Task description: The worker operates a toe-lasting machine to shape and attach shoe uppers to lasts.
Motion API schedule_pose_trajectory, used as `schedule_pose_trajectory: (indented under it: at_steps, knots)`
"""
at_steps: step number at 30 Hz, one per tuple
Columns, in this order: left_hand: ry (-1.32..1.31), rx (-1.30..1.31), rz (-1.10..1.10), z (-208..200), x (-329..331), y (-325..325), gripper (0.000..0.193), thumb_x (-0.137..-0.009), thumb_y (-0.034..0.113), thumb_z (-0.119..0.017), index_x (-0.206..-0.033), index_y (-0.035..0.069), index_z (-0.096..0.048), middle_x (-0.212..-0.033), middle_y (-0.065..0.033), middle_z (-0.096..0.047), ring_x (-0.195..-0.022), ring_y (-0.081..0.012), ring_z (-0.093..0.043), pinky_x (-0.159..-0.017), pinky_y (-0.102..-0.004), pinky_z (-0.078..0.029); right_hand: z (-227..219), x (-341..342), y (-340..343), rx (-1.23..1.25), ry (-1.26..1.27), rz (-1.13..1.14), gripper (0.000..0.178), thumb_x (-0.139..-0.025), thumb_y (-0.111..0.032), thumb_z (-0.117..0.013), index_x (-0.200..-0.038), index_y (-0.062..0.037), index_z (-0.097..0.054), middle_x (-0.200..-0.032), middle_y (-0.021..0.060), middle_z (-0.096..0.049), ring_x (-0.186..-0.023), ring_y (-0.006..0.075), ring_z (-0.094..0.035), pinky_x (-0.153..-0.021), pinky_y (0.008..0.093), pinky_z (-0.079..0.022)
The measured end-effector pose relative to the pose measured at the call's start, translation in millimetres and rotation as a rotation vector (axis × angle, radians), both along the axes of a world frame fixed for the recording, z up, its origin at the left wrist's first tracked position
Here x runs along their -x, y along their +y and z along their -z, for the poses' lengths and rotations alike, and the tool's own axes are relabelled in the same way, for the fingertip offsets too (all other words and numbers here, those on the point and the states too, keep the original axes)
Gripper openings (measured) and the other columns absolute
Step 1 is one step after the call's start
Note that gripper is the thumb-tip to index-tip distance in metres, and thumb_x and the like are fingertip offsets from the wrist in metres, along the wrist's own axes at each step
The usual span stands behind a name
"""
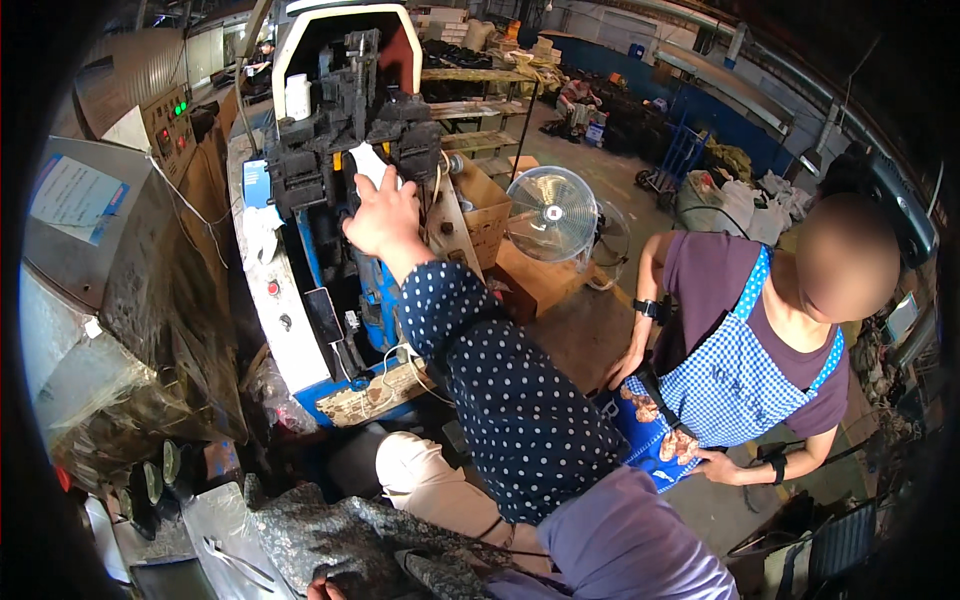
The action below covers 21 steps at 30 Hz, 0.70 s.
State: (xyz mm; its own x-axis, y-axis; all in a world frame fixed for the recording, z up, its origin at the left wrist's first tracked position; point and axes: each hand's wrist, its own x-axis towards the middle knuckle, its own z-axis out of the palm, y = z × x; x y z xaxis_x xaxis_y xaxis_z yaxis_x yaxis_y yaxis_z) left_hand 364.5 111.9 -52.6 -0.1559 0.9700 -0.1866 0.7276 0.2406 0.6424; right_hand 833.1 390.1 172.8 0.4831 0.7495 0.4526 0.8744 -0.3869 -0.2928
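Observation:
My right hand [387, 215] reaches forward, in a polka-dot oversleeve, to a black press-like machine [355, 130] ahead of me. Its fingers are spread over the lower end of a smooth white piece [370, 160] between the machine's dark blocks. They seem to touch it, but the contact is partly hidden. Only a few fingertips of my left hand [325, 590] show at the bottom edge, beside dark patterned fabric [330, 540]. Whatever that hand holds, if anything, is out of sight.
A phone [322, 315] with a cable lies on the machine's white frame. Black shoe-like pieces [165, 480] and tweezers [238, 562] rest at lower left. A fan [553, 205] stands by cardboard boxes at right. A person in a checked apron [735, 380] holds a blue bag [640, 435].

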Motion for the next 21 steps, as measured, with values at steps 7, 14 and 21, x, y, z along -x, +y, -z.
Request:
schedule_pose_trajectory:
  at_steps: [7,14,21]
  knots:
    - [-0.032,0.008,0.025,-9,0,-5,0.039,-0.092,0.034,-0.063,-0.114,0.002,-0.064,-0.105,-0.0255,-0.065,-0.094,-0.0392,-0.061,-0.085,-0.0431,-0.049,23,-1,-27,0.169,-0.146,-0.05,0.078,-0.071,-0.035,-0.069,-0.141,-0.0181,-0.04,-0.147,0.0353,-0.025,-0.122,0.0511,-0.043,-0.094,0.0559,-0.044]
    - [-0.062,-0.002,-0.079,-2,8,-9,0.035,-0.092,0.037,-0.062,-0.11,0.007,-0.067,-0.102,-0.0228,-0.066,-0.094,-0.0395,-0.063,-0.081,-0.0458,-0.051,23,21,-35,0.058,0.036,0.069,0.085,-0.074,-0.042,-0.069,-0.147,-0.0125,-0.039,-0.153,0.0264,-0.026,-0.122,0.0482,-0.048,-0.106,0.0428,-0.039]
    - [-0.295,-0.001,-0.077,34,15,-8,0.036,-0.089,0.031,-0.064,-0.113,0.005,-0.064,-0.108,-0.022,-0.066,-0.1,-0.041,-0.061,-0.085,-0.0455,-0.049,40,11,-44,0.043,-0.002,0.12,0.08,-0.073,-0.044,-0.067,-0.144,-0.0157,-0.045,-0.152,0.0225,-0.031,-0.121,0.0439,-0.048,-0.098,0.0479,-0.045]
